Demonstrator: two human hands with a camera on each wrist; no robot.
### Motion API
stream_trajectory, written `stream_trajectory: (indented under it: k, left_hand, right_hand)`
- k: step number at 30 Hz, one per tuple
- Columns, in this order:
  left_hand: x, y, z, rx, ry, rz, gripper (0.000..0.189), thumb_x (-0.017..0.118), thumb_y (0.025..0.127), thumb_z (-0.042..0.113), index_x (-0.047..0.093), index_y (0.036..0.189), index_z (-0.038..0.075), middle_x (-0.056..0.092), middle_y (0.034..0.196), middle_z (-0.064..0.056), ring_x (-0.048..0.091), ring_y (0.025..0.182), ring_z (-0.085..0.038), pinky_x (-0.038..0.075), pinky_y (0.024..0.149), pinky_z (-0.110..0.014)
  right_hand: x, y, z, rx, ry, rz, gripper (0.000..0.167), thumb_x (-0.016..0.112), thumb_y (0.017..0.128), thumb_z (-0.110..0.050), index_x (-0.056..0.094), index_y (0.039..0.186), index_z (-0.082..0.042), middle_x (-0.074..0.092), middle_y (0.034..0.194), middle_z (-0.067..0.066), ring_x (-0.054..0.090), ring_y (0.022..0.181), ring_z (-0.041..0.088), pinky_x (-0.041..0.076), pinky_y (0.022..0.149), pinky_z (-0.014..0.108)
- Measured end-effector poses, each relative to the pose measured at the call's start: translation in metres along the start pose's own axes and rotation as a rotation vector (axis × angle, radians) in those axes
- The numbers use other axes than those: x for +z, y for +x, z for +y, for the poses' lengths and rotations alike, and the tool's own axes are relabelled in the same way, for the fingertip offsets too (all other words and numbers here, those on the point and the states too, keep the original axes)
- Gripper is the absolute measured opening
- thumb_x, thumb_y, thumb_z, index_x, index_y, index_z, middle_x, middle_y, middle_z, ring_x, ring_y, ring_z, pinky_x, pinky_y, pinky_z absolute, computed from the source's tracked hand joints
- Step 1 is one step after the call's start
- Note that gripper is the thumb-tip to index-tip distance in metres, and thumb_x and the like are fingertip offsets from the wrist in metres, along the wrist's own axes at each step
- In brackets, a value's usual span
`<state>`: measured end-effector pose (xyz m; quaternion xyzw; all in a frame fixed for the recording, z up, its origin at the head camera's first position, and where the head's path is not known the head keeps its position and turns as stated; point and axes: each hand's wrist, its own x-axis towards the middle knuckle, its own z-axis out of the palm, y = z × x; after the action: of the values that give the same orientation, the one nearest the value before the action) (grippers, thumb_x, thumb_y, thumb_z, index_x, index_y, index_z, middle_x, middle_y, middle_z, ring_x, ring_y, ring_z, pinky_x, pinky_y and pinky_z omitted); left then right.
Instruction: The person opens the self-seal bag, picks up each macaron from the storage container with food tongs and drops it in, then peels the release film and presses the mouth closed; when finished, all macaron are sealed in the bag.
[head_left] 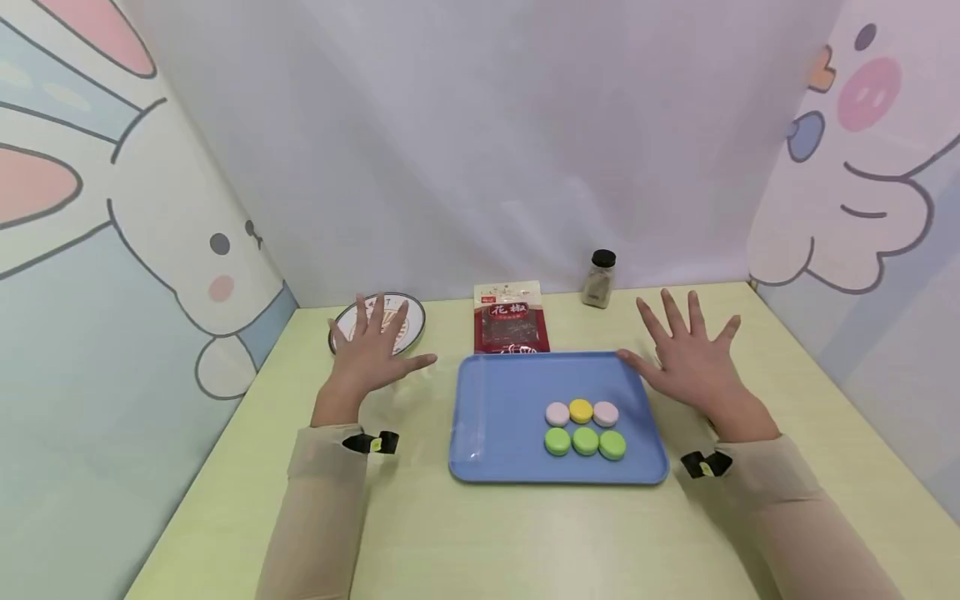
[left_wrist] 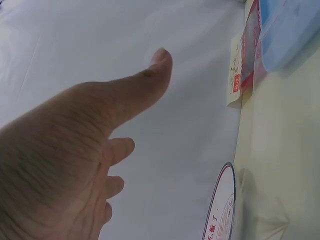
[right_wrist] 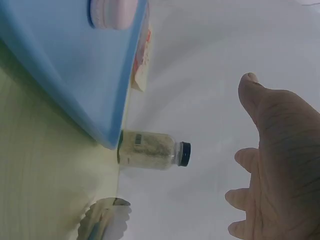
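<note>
My left hand (head_left: 366, 354) near round white plate (head_left: 413, 318), right hand (head_left: 692, 365) near blue rectangular tray (head_left: 498, 417); all fingers (head_left: 695, 315) spread, released. Tray, on pale worktop (head_left: 525, 537), carries three green discs (head_left: 586, 442), two pale-pink discs (head_left: 605, 414), one yellow disc (head_left: 581, 411). Clear black-lidded jar (head_left: 599, 281): pale grains (right_wrist: 152, 144) inside.

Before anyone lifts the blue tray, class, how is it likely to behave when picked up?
The blue tray is probably stiff: its edges run straight. It may lift right-heavy, since all six round pieces sit toward its right side. They could slide if it tilts, as its floor looks flat and smooth.
</note>
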<state>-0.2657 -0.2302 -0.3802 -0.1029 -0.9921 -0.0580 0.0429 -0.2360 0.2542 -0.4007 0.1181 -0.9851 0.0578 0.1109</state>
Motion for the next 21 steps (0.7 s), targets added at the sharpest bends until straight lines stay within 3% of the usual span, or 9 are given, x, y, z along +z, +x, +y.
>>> stream_trajectory:
  k: [4, 8, 10, 14, 17, 21]
  left_hand:
    - [0.006, -0.007, -0.002, 0.123, -0.045, 0.016, 0.107, 0.052, 0.083, 0.083, 0.013, 0.163, 0.024, -0.002, 0.168, -0.015, -0.012, 0.152, -0.036, 0.0, 0.117, -0.066]
    - [0.019, -0.018, -0.006, 0.174, -0.062, 0.014, 0.106, 0.056, 0.082, 0.08, 0.017, 0.163, 0.023, 0.004, 0.168, -0.015, -0.002, 0.153, -0.039, 0.005, 0.119, -0.062]
    - [0.028, -0.022, -0.005, 0.179, -0.114, -0.024, 0.105, 0.058, 0.082, 0.079, 0.019, 0.162, 0.023, 0.009, 0.168, -0.013, 0.004, 0.153, -0.037, 0.008, 0.12, -0.059]
    - [0.049, -0.024, 0.0, 0.199, -0.3, -0.189, 0.105, 0.066, 0.082, 0.073, 0.023, 0.162, 0.021, 0.018, 0.166, -0.011, 0.015, 0.152, -0.035, 0.017, 0.12, -0.055]
    - [0.065, -0.024, 0.002, 0.224, -0.397, -0.289, 0.104, 0.072, 0.081, 0.066, 0.025, 0.161, 0.018, 0.02, 0.166, -0.011, 0.016, 0.152, -0.032, 0.016, 0.121, -0.052]
    - [0.081, -0.023, 0.002, 0.267, -0.404, -0.275, 0.098, 0.071, 0.083, 0.064, 0.028, 0.16, 0.02, 0.023, 0.165, -0.005, 0.015, 0.153, -0.025, 0.01, 0.122, -0.049]
  right_hand:
    - [-0.01, -0.008, 0.007, 0.009, 0.018, 0.011, 0.093, 0.043, 0.095, -0.071, 0.002, 0.163, -0.024, -0.003, 0.167, 0.02, -0.019, 0.148, 0.045, -0.02, 0.094, 0.083]
    - [-0.01, -0.03, 0.024, 0.018, 0.024, 0.023, 0.093, 0.048, 0.095, -0.07, 0.003, 0.163, -0.026, 0.0, 0.167, 0.02, -0.019, 0.149, 0.042, -0.012, 0.096, 0.085]
    - [-0.004, -0.042, 0.035, 0.022, 0.042, 0.026, 0.094, 0.051, 0.094, -0.068, 0.005, 0.163, -0.024, 0.003, 0.167, 0.021, -0.01, 0.15, 0.046, -0.001, 0.098, 0.086]
    - [0.009, -0.062, 0.056, 0.039, 0.119, 0.013, 0.1, 0.059, 0.094, -0.06, 0.006, 0.162, -0.01, 0.013, 0.161, 0.033, 0.018, 0.139, 0.061, 0.025, 0.09, 0.083]
    - [0.016, -0.07, 0.067, 0.073, 0.195, -0.04, 0.108, 0.062, 0.094, -0.057, -0.003, 0.16, -0.001, 0.016, 0.153, 0.043, 0.024, 0.127, 0.07, 0.03, 0.085, 0.082]
    - [0.02, -0.071, 0.07, 0.128, 0.272, -0.118, 0.119, 0.066, 0.09, -0.06, -0.007, 0.156, 0.006, 0.018, 0.144, 0.051, 0.023, 0.121, 0.074, 0.028, 0.087, 0.082]
